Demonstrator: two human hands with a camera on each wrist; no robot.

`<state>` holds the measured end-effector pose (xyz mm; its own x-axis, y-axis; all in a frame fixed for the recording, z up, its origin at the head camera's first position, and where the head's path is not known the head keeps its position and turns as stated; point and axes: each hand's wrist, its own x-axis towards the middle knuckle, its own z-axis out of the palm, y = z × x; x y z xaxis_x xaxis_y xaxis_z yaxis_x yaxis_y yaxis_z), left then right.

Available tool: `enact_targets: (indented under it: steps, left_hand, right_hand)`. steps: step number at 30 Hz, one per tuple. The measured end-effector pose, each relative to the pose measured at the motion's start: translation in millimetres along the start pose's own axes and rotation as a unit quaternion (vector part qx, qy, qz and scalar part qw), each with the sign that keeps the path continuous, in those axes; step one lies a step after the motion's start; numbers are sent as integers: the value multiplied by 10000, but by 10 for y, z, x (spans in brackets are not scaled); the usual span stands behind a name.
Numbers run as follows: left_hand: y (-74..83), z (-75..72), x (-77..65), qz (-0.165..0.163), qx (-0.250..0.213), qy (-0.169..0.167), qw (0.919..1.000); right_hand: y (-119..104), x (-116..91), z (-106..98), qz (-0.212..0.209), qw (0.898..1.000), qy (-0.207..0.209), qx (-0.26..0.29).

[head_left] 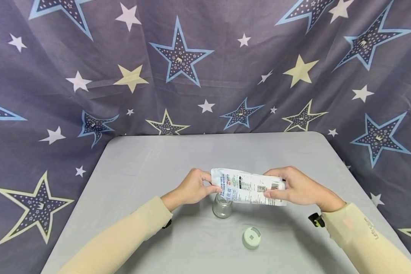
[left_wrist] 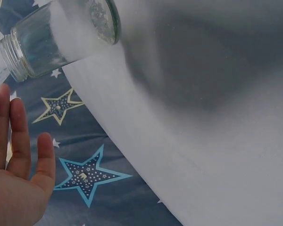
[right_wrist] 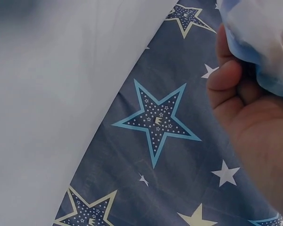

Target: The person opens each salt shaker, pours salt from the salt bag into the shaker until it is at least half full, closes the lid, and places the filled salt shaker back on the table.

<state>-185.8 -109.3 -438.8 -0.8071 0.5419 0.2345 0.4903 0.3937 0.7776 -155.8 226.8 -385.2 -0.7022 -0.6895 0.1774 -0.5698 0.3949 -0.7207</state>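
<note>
A white and blue printed bag of salt (head_left: 248,186) is held nearly level above a glass jar (head_left: 222,207) in the head view. My left hand (head_left: 196,185) pinches its left end between thumb and fingers. My right hand (head_left: 296,186) grips the other end, thumb on the front face. The jar stands upright without a lid, its mouth hidden behind the bag. In the left wrist view, whitish grains (left_wrist: 101,21) show at the jar's base. My right fingers curl at the bag's bottom (right_wrist: 262,52) in the right wrist view.
A pale green round lid (head_left: 251,238) lies on the grey table (head_left: 150,160), nearer to me and right of the jar. Dark cloth with stars (head_left: 226,68) hangs behind the table and at its sides.
</note>
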Motion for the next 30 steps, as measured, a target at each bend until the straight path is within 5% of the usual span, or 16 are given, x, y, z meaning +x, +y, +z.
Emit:
enact_targets:
  steps: [30]
  left_hand:
    - [-56, 19, -26, -192, -220, 33, 9996]
  right_hand:
    - [-64, 52, -10, 164, 9995, 84, -244]
